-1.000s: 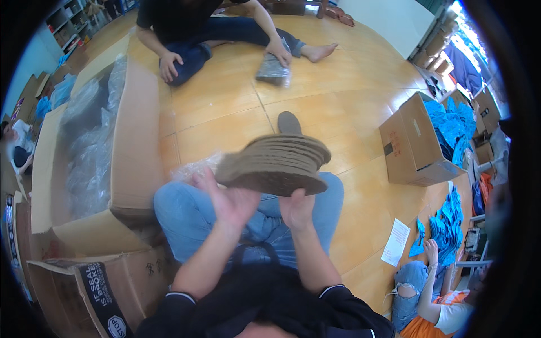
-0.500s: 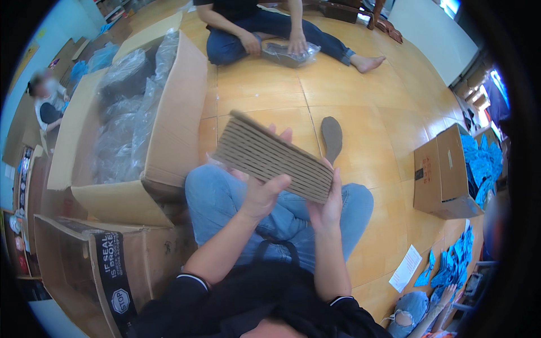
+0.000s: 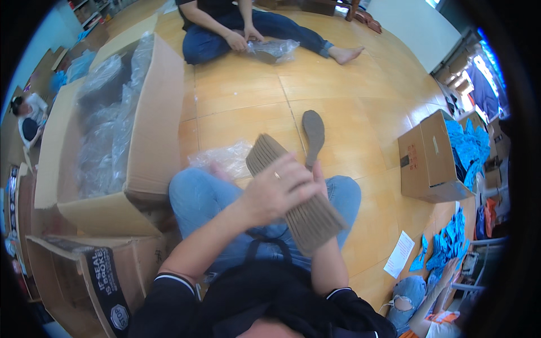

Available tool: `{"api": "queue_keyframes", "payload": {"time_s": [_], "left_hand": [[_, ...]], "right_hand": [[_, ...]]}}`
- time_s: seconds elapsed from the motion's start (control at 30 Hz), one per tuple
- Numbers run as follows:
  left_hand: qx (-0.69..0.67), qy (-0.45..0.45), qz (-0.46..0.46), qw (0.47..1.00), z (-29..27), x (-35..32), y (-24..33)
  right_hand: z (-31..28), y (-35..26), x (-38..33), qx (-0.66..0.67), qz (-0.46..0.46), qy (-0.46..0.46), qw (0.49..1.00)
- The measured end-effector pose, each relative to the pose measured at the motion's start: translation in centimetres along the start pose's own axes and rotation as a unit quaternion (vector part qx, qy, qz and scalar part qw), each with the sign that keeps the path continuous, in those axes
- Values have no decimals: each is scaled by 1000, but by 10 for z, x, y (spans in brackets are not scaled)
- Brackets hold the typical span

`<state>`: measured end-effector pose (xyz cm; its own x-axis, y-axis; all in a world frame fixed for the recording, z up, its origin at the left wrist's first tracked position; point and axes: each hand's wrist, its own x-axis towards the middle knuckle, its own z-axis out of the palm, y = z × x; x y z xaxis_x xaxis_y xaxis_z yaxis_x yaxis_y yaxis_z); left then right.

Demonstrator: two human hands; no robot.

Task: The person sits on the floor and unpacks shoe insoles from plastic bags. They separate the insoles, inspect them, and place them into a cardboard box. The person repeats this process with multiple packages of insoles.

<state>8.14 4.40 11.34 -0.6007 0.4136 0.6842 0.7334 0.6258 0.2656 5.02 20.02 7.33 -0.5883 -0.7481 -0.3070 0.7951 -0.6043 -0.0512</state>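
A stack of grey-brown shoe soles [image 3: 315,225], layered edge on, is held at a slant above my lap. My left hand [image 3: 276,188] lies across the middle of the stack, its fingers bent over the edges and slightly blurred. Gripping from the far right side, my right hand [image 3: 319,179] is mostly hidden behind the stack; only part of its fingers shows. A single matching sole [image 3: 314,132] lies on the floor just beyond it. Left of the stack, a crumpled clear plastic bag [image 3: 220,160] rests on the floor by my knee.
At my left stands an open carton [image 3: 155,121] of plastic-wrapped bundles, with another open carton [image 3: 141,265] nearer. A carton [image 3: 431,160] with blue pieces stands right, near a paper sheet [image 3: 399,254] and a blue pile. Across from me, a seated person handles a bagged sole [image 3: 266,56].
The stack has turned steeper, its lower end swinging toward me. My left hand has moved from its left end over its middle. The person opposite has brought both hands together at the bag.
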Motion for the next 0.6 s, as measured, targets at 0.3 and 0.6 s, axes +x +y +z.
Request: {"api": "queue_keyframes", "payload": {"time_s": [0.3, 0.6], "left_hand": [[-239, -46, -267, 932, 37, -12, -50], [-678, 163, -321, 641, 80, -44, -82]], "right_hand": [[24, -61, -1, -480, -385, 128, 778], [52, -10, 71, -847, -374, 225, 304]]}}
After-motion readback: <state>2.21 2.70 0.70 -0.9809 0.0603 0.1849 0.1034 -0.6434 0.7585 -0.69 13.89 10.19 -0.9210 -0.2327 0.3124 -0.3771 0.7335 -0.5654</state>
